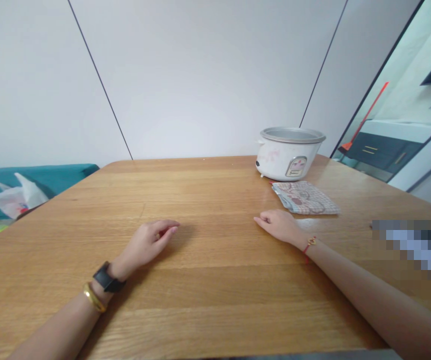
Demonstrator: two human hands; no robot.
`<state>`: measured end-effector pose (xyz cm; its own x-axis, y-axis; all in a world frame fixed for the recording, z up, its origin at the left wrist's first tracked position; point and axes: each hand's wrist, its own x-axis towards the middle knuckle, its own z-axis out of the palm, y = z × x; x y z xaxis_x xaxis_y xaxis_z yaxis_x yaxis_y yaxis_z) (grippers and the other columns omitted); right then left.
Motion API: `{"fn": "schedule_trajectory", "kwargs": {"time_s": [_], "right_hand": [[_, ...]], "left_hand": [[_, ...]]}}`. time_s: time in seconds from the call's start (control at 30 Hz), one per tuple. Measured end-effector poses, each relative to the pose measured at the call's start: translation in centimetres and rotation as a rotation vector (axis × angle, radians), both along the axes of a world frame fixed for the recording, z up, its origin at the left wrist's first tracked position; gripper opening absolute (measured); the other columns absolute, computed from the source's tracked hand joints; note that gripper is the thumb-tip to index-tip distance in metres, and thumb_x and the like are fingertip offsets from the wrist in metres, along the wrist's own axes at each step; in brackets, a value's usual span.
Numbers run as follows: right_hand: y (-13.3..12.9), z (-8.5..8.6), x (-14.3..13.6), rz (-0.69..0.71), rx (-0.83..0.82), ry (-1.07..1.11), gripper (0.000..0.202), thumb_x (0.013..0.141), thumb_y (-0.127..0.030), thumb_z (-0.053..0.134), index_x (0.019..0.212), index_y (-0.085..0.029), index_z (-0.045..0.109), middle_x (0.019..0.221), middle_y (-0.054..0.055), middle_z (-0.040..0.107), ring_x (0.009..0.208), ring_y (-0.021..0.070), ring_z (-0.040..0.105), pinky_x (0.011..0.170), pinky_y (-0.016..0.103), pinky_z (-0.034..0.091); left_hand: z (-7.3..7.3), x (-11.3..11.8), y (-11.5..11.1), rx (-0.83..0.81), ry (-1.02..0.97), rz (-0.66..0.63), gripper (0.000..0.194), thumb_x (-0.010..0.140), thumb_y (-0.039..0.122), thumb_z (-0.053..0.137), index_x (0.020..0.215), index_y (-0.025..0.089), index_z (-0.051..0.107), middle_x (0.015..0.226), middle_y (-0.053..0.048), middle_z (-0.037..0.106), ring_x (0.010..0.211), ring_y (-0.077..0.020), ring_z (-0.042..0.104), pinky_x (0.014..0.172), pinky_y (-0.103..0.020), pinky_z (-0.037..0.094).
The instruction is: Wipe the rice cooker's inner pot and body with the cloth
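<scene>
My left hand [151,241] hovers low over the left middle of the wooden table [200,290]. Its fingers are loosely curled, thumb near the forefinger, and nothing shows between them. Across from it, my right hand [277,224] is closed in a loose fist at the table, also with nothing visible in it. Just beyond the right hand lies a folded checked cloth [307,197] with a round pattern. Behind the cloth stands a white rice cooker [275,159], its grey rim uppermost and no lid on it.
A teal sofa [61,176] with a white plastic bag [7,197] is left of the table. A blurred, pixelated patch [421,250] covers something at the right edge. A pale panelled wall [200,75] rises behind; a red-handled broom [367,117] stands through the doorway.
</scene>
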<state>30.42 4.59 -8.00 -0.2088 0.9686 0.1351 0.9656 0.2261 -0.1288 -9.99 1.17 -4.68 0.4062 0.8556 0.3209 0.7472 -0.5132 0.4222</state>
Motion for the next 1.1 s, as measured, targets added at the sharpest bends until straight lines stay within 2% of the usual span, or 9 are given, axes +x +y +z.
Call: {"fn": "schedule_trajectory", "kwargs": {"time_s": [0.37,0.53,1.1], "right_hand": [[0.04,-0.06,0.04,0.005,-0.001,0.015,0.049,0.099,-0.048,0.040,0.061,-0.019,0.053,0.068,0.004,0.065,0.064,0.0152,0.053,0.058,0.029,0.023],[-0.08,0.23,-0.13,0.004,0.000,0.014,0.047,0.099,-0.046,0.041,0.061,-0.019,0.053,0.068,0.004,0.064,0.064,0.0152,0.053,0.058,0.029,0.023],[-0.11,0.34,-0.08,0.010,-0.011,0.038,0.048,0.099,-0.047,0.041,0.061,-0.019,0.051,0.068,0.004,0.064,0.064,0.0155,0.052,0.058,0.029,0.023]], "left_hand": [[-0.37,-0.15,0.18,-0.032,0.035,-0.015,0.040,0.101,0.043,0.044,0.106,0.018,0.075,0.104,-0.007,0.077,0.088,-0.0201,0.071,0.077,-0.031,0.053],[-0.13,0.03,0.06,-0.030,0.043,-0.027,0.040,0.101,0.043,0.044,0.103,0.019,0.075,0.100,-0.006,0.078,0.083,-0.0194,0.071,0.074,-0.030,0.052],[0.07,0.24,0.04,-0.042,0.050,-0.030,0.041,0.100,0.044,0.043,0.102,0.019,0.076,0.100,-0.007,0.078,0.086,-0.0207,0.072,0.075,-0.030,0.054]]}}
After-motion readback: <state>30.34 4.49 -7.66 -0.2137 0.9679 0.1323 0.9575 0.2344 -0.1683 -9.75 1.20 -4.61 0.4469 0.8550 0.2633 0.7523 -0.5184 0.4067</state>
